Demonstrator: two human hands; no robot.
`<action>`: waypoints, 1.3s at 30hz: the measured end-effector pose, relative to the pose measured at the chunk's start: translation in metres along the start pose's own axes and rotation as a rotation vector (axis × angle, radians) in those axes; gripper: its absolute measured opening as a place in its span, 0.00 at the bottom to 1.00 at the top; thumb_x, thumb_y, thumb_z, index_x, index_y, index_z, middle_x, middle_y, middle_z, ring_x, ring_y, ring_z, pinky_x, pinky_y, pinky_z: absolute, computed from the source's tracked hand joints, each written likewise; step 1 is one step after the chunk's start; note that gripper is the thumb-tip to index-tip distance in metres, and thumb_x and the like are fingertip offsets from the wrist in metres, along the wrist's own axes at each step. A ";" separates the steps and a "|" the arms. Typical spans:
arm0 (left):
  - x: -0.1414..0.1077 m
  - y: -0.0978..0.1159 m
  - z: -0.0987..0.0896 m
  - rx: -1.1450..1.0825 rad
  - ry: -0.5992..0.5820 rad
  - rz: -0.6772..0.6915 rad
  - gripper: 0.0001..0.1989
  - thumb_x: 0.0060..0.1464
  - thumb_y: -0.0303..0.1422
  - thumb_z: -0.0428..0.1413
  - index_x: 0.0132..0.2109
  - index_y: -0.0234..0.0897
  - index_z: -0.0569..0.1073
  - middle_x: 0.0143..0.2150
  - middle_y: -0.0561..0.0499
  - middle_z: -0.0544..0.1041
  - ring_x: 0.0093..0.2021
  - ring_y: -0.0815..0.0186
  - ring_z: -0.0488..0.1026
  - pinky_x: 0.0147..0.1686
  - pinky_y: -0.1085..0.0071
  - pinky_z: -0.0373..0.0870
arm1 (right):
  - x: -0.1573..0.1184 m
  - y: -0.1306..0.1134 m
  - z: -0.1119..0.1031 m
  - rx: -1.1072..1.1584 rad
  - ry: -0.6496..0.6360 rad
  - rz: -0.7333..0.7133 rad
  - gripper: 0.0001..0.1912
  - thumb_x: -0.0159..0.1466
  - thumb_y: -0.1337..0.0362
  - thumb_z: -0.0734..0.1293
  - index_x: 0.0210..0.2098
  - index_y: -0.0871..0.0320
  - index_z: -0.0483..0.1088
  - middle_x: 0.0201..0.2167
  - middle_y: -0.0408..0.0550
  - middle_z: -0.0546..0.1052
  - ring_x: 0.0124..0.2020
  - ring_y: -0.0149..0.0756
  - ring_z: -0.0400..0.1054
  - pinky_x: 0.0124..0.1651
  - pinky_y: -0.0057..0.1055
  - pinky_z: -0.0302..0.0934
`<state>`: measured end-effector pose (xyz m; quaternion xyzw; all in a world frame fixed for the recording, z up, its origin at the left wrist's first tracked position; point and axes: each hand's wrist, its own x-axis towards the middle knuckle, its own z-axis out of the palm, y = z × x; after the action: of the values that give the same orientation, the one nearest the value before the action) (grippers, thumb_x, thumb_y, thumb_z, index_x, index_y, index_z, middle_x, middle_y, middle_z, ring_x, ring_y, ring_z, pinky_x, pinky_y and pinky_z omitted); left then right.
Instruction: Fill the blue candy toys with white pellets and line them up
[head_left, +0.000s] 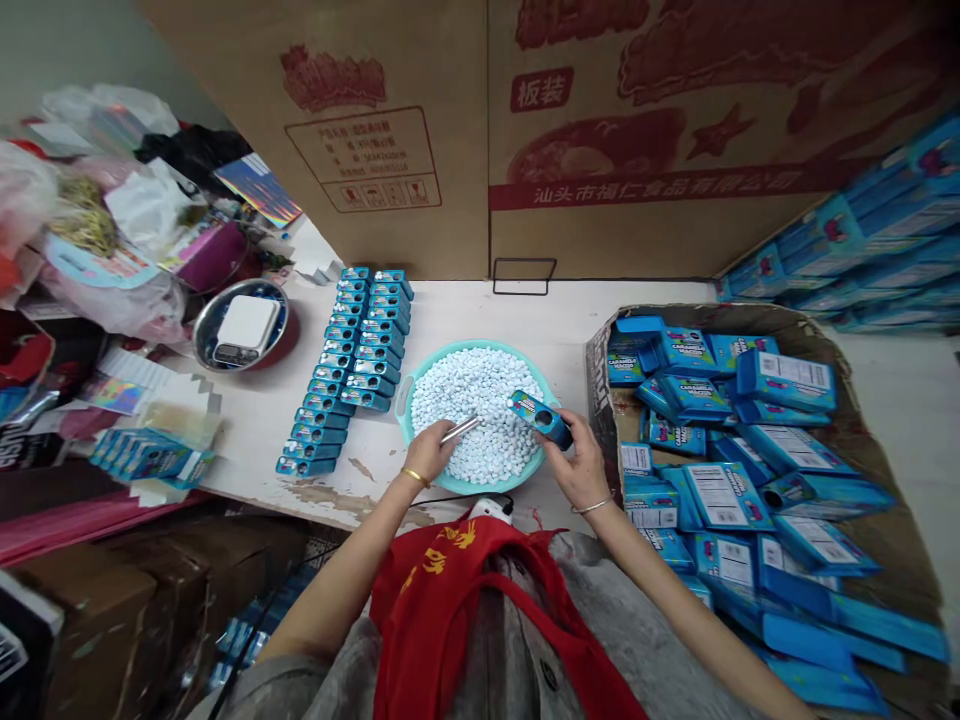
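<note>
- Head view, right hand: fingers clamped on a small blue box, held at a slant over the right side of the basin. A round dark opening shows in its face; the lettering is too small to read with certainty.
- Head view, left hand: fingers closed on a slim metal tool, its shiny end over the pellets.
- Basin: turquoise, on the worn white table, filled with pale pellets; no writing seen.
- Left of basin: two columns of blue boxes, round openings showing; print too fine to read.
- Right: open cardboard tray holding a loose heap of blue packets. "CARAMELO" reads on several, with a second word resembling "MACIZO". White panels with dense lines, illegible.
- Behind: large brown carton, red print. Legible: "板装" in a red block; "汕头市福仁食品有限公司" along the band. Starfish drawing above the band; framed panel at left carries small text and handling symbols, mostly blurred.
- Far left: metal bowl with a white scale in it; display unreadable.
- Red apron: yellow characters, folded, cannot be read.
</note>
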<state>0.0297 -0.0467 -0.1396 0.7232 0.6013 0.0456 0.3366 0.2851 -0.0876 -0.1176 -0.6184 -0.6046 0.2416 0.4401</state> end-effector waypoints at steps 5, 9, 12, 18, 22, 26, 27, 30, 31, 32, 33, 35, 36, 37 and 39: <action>-0.017 0.004 -0.027 -0.205 0.039 0.123 0.11 0.59 0.36 0.50 0.46 0.36 0.69 0.42 0.48 0.76 0.42 0.64 0.72 0.43 0.68 0.69 | -0.001 0.002 -0.001 -0.025 0.022 0.001 0.17 0.61 0.62 0.64 0.49 0.56 0.64 0.45 0.53 0.72 0.47 0.45 0.67 0.50 0.45 0.63; -0.033 0.030 -0.072 -0.143 0.029 0.286 0.11 0.60 0.36 0.50 0.47 0.36 0.69 0.43 0.48 0.75 0.42 0.66 0.72 0.42 0.70 0.68 | -0.002 0.000 0.005 -0.024 -0.047 -0.048 0.17 0.60 0.66 0.61 0.50 0.56 0.64 0.46 0.54 0.71 0.49 0.45 0.65 0.53 0.47 0.62; -0.041 0.066 -0.102 0.119 -0.032 0.363 0.09 0.61 0.34 0.49 0.46 0.37 0.69 0.43 0.48 0.75 0.42 0.65 0.72 0.41 0.70 0.68 | -0.004 -0.004 0.013 0.010 -0.080 -0.088 0.19 0.59 0.68 0.60 0.51 0.55 0.63 0.47 0.54 0.70 0.51 0.46 0.64 0.55 0.48 0.61; -0.060 0.124 -0.138 0.671 -0.066 0.408 0.07 0.60 0.29 0.48 0.40 0.36 0.70 0.36 0.47 0.73 0.37 0.64 0.72 0.34 0.71 0.67 | -0.010 -0.012 0.025 0.063 -0.088 -0.111 0.20 0.59 0.70 0.60 0.51 0.55 0.63 0.47 0.53 0.70 0.51 0.45 0.64 0.56 0.48 0.61; -0.069 0.114 -0.155 0.626 0.078 0.416 0.12 0.61 0.37 0.47 0.47 0.39 0.70 0.41 0.47 0.73 0.36 0.62 0.72 0.32 0.69 0.68 | -0.008 -0.018 0.021 0.142 -0.110 -0.092 0.19 0.60 0.69 0.61 0.50 0.55 0.64 0.46 0.53 0.71 0.50 0.42 0.65 0.55 0.43 0.62; -0.054 0.091 -0.143 0.372 0.136 0.471 0.30 0.55 0.50 0.52 0.60 0.40 0.60 0.51 0.44 0.69 0.44 0.58 0.72 0.39 0.67 0.71 | -0.008 -0.034 0.013 0.245 -0.184 -0.087 0.18 0.61 0.66 0.64 0.51 0.55 0.65 0.46 0.52 0.72 0.49 0.40 0.66 0.54 0.40 0.62; -0.049 0.088 -0.135 0.321 0.122 0.491 0.32 0.54 0.50 0.53 0.61 0.40 0.59 0.53 0.43 0.68 0.46 0.58 0.72 0.40 0.66 0.71 | -0.009 -0.040 0.012 0.265 -0.208 -0.098 0.18 0.61 0.65 0.65 0.51 0.55 0.65 0.46 0.51 0.73 0.49 0.40 0.66 0.54 0.39 0.62; -0.039 0.086 -0.111 0.196 0.009 0.554 0.25 0.57 0.47 0.51 0.57 0.40 0.64 0.52 0.44 0.69 0.46 0.60 0.71 0.42 0.68 0.71 | -0.016 -0.054 0.012 0.306 -0.290 -0.126 0.19 0.61 0.61 0.67 0.51 0.56 0.65 0.45 0.51 0.73 0.48 0.39 0.67 0.53 0.37 0.63; -0.038 0.085 -0.104 0.160 -0.041 0.569 0.20 0.59 0.45 0.50 0.54 0.40 0.66 0.49 0.46 0.71 0.45 0.62 0.72 0.42 0.69 0.70 | -0.018 -0.055 0.010 0.314 -0.321 -0.132 0.20 0.61 0.59 0.67 0.51 0.56 0.65 0.46 0.51 0.73 0.48 0.39 0.67 0.53 0.37 0.63; -0.038 0.084 -0.100 0.128 -0.082 0.578 0.17 0.60 0.44 0.49 0.50 0.40 0.68 0.46 0.47 0.72 0.44 0.63 0.72 0.42 0.69 0.70 | -0.018 -0.053 0.006 0.317 -0.331 -0.129 0.21 0.61 0.57 0.68 0.52 0.56 0.65 0.46 0.51 0.73 0.49 0.39 0.67 0.52 0.37 0.63; -0.040 0.082 -0.099 0.101 -0.104 0.579 0.15 0.60 0.43 0.49 0.48 0.39 0.68 0.44 0.48 0.73 0.43 0.64 0.71 0.42 0.70 0.70 | -0.017 -0.047 -0.001 0.312 -0.311 -0.109 0.22 0.60 0.56 0.68 0.52 0.55 0.65 0.47 0.51 0.73 0.48 0.39 0.67 0.52 0.36 0.63; -0.046 0.073 -0.102 0.074 -0.083 0.542 0.15 0.58 0.44 0.51 0.46 0.39 0.68 0.43 0.49 0.73 0.43 0.64 0.71 0.42 0.70 0.70 | -0.012 -0.024 -0.029 0.239 -0.145 -0.004 0.23 0.61 0.53 0.66 0.53 0.54 0.65 0.47 0.50 0.72 0.47 0.39 0.68 0.50 0.37 0.64; -0.051 0.066 -0.106 0.066 -0.048 0.509 0.16 0.57 0.45 0.52 0.47 0.40 0.68 0.43 0.49 0.73 0.43 0.63 0.71 0.42 0.70 0.70 | -0.009 -0.008 -0.049 0.155 -0.017 0.077 0.22 0.62 0.53 0.64 0.53 0.53 0.64 0.45 0.51 0.72 0.45 0.40 0.68 0.49 0.39 0.64; -0.056 0.057 -0.112 0.059 -0.004 0.471 0.17 0.56 0.46 0.52 0.48 0.41 0.68 0.44 0.50 0.74 0.43 0.63 0.71 0.42 0.69 0.70 | -0.005 0.011 -0.073 0.032 0.132 0.167 0.20 0.63 0.53 0.63 0.52 0.54 0.65 0.43 0.51 0.72 0.44 0.41 0.67 0.48 0.41 0.64; -0.068 0.032 -0.126 0.056 0.090 0.385 0.19 0.55 0.49 0.52 0.48 0.44 0.66 0.44 0.53 0.74 0.42 0.62 0.71 0.42 0.67 0.71 | -0.001 0.049 -0.127 -0.320 0.311 0.295 0.20 0.61 0.55 0.63 0.48 0.59 0.67 0.42 0.56 0.72 0.45 0.48 0.65 0.50 0.47 0.60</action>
<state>-0.0211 -0.0548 -0.0025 0.8311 0.4673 0.1246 0.2744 0.4163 -0.1152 -0.0958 -0.7911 -0.4637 0.1065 0.3846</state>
